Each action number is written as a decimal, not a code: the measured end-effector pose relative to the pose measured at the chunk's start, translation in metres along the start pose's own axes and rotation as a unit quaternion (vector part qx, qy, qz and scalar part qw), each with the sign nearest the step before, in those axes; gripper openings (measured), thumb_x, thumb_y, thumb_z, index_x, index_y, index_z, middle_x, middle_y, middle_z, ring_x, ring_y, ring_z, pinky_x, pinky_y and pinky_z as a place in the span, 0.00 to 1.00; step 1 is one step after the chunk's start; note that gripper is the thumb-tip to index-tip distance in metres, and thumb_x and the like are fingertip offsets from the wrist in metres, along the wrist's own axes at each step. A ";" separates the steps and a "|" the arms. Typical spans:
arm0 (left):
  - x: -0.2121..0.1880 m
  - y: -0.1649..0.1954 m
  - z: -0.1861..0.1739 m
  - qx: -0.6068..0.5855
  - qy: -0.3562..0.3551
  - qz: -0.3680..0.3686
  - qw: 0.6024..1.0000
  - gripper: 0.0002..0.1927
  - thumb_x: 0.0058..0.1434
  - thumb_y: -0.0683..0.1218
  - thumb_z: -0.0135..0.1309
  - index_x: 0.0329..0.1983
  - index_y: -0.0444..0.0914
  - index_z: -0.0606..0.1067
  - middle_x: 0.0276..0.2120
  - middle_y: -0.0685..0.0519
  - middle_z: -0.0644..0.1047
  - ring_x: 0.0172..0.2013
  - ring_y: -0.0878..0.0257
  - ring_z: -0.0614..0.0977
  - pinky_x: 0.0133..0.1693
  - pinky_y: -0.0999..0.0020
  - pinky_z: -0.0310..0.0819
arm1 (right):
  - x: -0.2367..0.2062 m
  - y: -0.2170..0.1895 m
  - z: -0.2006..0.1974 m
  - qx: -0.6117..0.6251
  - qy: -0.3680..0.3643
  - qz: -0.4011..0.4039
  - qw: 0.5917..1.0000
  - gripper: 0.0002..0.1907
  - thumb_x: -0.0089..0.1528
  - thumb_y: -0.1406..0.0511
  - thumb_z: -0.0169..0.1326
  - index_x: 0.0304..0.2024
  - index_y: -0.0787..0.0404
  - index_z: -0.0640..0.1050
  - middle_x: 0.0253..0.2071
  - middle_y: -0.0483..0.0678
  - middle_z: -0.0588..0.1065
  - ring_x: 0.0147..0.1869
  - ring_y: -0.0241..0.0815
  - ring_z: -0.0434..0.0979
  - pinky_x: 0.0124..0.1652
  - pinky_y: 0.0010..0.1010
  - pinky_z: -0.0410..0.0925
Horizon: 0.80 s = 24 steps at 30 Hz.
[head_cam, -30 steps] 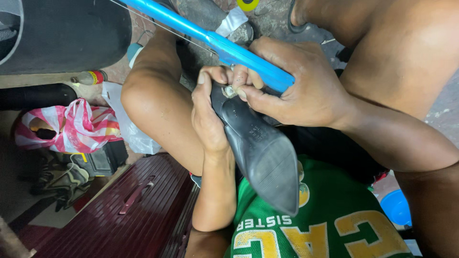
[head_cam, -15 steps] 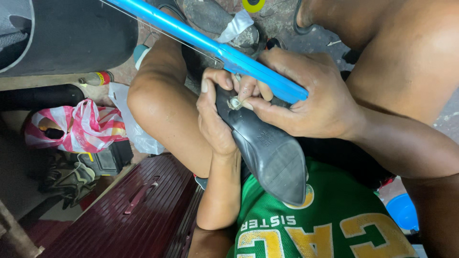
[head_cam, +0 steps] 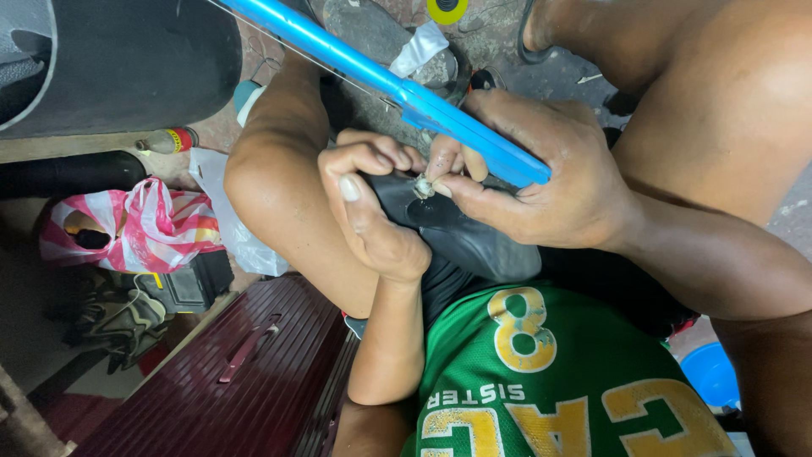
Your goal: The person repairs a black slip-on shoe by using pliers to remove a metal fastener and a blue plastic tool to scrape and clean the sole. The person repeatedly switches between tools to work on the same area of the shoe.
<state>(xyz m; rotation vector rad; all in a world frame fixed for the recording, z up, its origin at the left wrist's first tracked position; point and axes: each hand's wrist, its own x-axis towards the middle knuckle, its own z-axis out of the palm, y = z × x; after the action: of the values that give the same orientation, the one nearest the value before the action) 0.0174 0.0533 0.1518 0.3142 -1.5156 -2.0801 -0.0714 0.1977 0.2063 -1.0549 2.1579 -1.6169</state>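
Note:
My left hand [head_cam: 372, 211] grips a black shoe [head_cam: 478, 245] at its heel end, holding it against my lap with the sole turned up. My right hand [head_cam: 550, 182] holds a long blue bar-shaped tool [head_cam: 381, 80] across its palm. A thin wire runs alongside the tool towards the upper left. The thumb and forefinger of the same hand pinch a small pale piece [head_cam: 420, 187] on the shoe's heel. My bare knee lies just left of both hands. A green jersey with yellow lettering covers my chest below the shoe.
A dark red case [head_cam: 245, 372] lies at the lower left. Beyond it are a pink-and-white striped bag [head_cam: 110, 224], a clear plastic bag [head_cam: 224, 216] and a small can [head_cam: 173, 140]. A large black rounded object [head_cam: 127, 59] fills the top left, and a blue tub [head_cam: 710, 372] sits at the lower right.
The shoe has swung so that less of its sole shows. Both hands sit slightly lower and further right in view, and my right fingers have closed in on the small piece at the heel.

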 end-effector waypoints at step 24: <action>0.006 -0.019 -0.021 0.132 0.006 0.256 0.958 0.28 0.72 0.67 0.43 0.42 0.37 0.62 0.41 0.47 0.67 0.36 0.56 0.78 0.44 0.55 0.86 | 0.003 -0.003 0.006 0.072 -0.010 0.027 0.997 0.20 0.55 0.67 0.72 0.40 0.67 0.72 0.39 0.49 0.80 0.37 0.36 0.82 0.40 0.25 0.74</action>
<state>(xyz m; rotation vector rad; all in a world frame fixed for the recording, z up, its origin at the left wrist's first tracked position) 0.0169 0.0374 0.1279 0.0200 -1.6580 -1.4749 -0.0691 0.1908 0.2076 -0.9580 2.0044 -1.7006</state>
